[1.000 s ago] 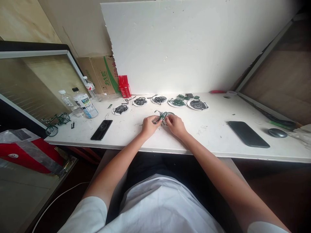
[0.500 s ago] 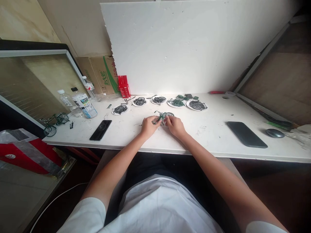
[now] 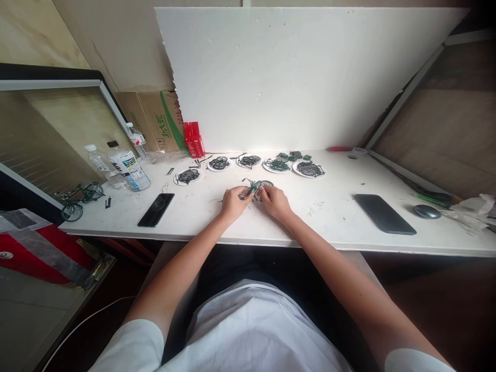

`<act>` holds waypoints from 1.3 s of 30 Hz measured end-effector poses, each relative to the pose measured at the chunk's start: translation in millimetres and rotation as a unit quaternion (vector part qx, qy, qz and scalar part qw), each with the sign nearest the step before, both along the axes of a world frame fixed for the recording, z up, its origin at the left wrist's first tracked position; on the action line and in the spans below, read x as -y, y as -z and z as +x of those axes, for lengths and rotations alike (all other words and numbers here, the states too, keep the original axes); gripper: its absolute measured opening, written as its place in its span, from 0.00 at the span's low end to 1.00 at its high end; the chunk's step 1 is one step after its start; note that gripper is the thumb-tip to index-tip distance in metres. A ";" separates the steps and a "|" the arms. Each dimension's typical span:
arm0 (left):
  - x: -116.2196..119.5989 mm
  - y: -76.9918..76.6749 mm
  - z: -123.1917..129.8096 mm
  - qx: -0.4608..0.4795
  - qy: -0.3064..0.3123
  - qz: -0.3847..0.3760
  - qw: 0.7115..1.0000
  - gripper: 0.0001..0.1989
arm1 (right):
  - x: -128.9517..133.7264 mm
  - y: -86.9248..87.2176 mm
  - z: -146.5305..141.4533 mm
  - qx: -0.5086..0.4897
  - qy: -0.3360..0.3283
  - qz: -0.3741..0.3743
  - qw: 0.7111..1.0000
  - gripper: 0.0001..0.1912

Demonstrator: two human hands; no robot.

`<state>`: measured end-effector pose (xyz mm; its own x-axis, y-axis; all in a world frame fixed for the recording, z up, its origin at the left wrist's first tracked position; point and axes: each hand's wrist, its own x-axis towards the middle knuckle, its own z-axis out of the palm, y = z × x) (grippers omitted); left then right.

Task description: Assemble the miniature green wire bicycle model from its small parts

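Observation:
A small green model bicycle (image 3: 254, 186) with a dark wheel is held above the middle of the white table (image 3: 217, 227). My left hand (image 3: 234, 202) is closed on its left part, fingers wrapped round the frame. At its right side my right hand (image 3: 274, 199) is closed, fingertips pinched against the model near the wheel; what exactly they pinch is too small to tell. Behind the hands, white plates hold dark wheels and parts (image 3: 248, 161) and green frames (image 3: 277, 165).
Left are a phone (image 3: 156, 210), bottles (image 3: 129, 166) and another model bicycle (image 3: 82, 199). A red box (image 3: 194, 139) stands behind. On the right lie a dark flat pad (image 3: 384, 213), a mouse (image 3: 427, 211) and crumpled plastic (image 3: 470, 212).
The camera view has shifted slightly, so the table items appear a little further left. My right fingers have closed in slightly at the model; both hands stay at it.

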<state>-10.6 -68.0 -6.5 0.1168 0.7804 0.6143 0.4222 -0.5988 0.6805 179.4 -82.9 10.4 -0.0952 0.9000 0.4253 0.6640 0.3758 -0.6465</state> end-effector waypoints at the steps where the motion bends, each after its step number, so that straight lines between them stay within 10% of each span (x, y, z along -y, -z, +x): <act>1: 0.2 -0.2 0.0 -0.001 -0.001 -0.001 1.000 0.06 | 0.7 -0.6 -0.4 -0.005 0.005 -0.005 1.000 0.23; 7: 1.2 -2.1 -0.1 -0.003 0.001 -0.002 1.000 0.05 | 2.5 -2.3 -1.0 -0.010 0.017 0.003 1.000 0.10; 15: 2.8 -3.9 0.0 -0.008 0.006 -0.005 1.000 0.05 | 3.5 -3.5 -0.6 0.019 0.023 -0.020 0.999 0.22; 39: 5.0 -6.0 0.3 -0.026 0.013 0.015 0.999 0.04 | 3.2 -1.5 -1.4 0.003 0.056 -0.025 0.998 0.13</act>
